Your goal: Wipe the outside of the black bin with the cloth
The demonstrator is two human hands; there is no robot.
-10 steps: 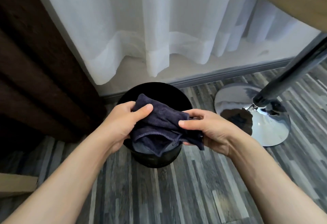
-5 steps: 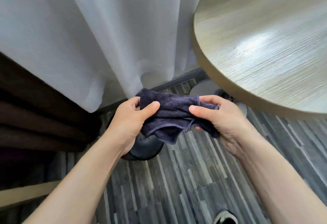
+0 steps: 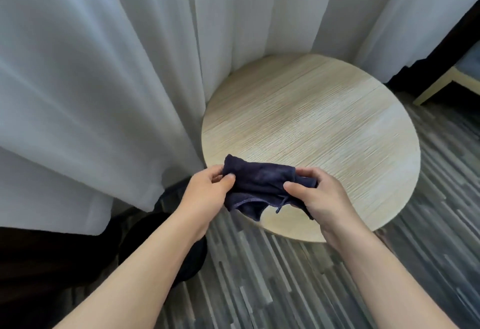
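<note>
A dark navy cloth [image 3: 262, 184] hangs bunched between both hands, over the near left edge of a round table. My left hand [image 3: 206, 193] pinches its left end and my right hand [image 3: 315, 196] grips its right end. The black bin [image 3: 145, 235] stands on the floor at lower left, well below the cloth. My left forearm crosses over the bin and hides most of it; only dark parts show on either side of the arm.
A round light wooden table [image 3: 337, 131] fills the middle right. White curtains [image 3: 104, 82] hang behind and to the left, reaching down near the bin. A pale furniture leg [image 3: 439, 87] stands at far right. The floor [image 3: 272, 282] is grey striped wood.
My view has risen and tipped over the table top. Both hands have lifted the cloth away from the bin, which now sits lower left under my left forearm.
</note>
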